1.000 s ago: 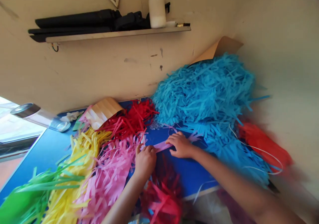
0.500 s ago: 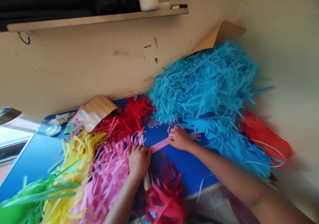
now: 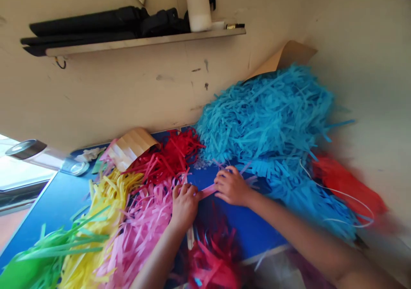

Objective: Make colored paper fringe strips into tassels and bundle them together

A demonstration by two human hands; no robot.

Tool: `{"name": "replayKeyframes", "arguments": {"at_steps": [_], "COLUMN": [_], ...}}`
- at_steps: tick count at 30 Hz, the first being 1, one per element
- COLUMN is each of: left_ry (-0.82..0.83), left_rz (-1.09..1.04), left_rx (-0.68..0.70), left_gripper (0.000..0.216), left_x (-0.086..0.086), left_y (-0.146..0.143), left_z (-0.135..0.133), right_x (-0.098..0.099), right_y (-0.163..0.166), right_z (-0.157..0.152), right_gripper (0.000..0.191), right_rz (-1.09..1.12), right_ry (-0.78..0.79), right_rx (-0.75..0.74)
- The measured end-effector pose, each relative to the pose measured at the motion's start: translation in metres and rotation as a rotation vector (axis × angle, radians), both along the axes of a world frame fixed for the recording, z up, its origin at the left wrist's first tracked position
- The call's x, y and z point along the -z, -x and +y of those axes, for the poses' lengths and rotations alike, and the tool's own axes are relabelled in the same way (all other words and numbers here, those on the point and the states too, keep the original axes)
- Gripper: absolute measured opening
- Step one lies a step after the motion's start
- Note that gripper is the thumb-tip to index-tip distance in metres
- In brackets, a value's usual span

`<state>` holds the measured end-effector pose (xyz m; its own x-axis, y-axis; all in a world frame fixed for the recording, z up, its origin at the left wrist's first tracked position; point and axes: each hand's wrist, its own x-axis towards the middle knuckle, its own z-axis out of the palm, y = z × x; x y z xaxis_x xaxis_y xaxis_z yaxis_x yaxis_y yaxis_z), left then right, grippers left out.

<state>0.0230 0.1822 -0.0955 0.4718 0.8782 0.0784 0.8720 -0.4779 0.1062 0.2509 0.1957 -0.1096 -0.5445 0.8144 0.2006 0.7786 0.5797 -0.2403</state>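
Observation:
My left hand (image 3: 184, 203) rests on the edge of the pink fringed paper pile (image 3: 141, 229), fingers curled onto one end of a pink paper strip (image 3: 208, 190). My right hand (image 3: 231, 186) presses and pinches the other end of that strip against the blue table (image 3: 237, 224). The strip lies flat between both hands. A big heap of blue shredded paper (image 3: 266, 117) sits just beyond my right hand.
Red (image 3: 170, 156), yellow (image 3: 102, 199) and green (image 3: 48, 250) fringed paper lie to the left, more red paper (image 3: 212, 263) near the front edge. A folded tan paper (image 3: 131, 145), a clear jar (image 3: 45, 158), an orange-red bundle (image 3: 346, 182) and a wall shelf (image 3: 144, 43) are around.
My hands have drawn closer together along the pink strip; the view has tipped slightly, otherwise the piles lie as before.

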Motion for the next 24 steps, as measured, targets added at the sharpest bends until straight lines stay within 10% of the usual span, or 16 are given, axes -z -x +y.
{"name": "replayKeyframes", "arguments": {"at_steps": [3,24], "left_ry": [-0.037,-0.027], "left_rz": [0.002,-0.229], "left_rx": [0.048,-0.086], "left_gripper": [0.023,0.020], "left_x": [-0.003,0.022], "left_y": [-0.004,0.018], "left_z": [-0.004,-0.005], "right_x": [0.004,0.023], "right_y": [0.004,-0.024], "right_z": [0.001,0.013], "right_gripper": [0.017,0.009], "right_rz": [-0.043,0.132], "right_ry": [-0.049,0.086], "right_rx": [-0.161,0.086]}}
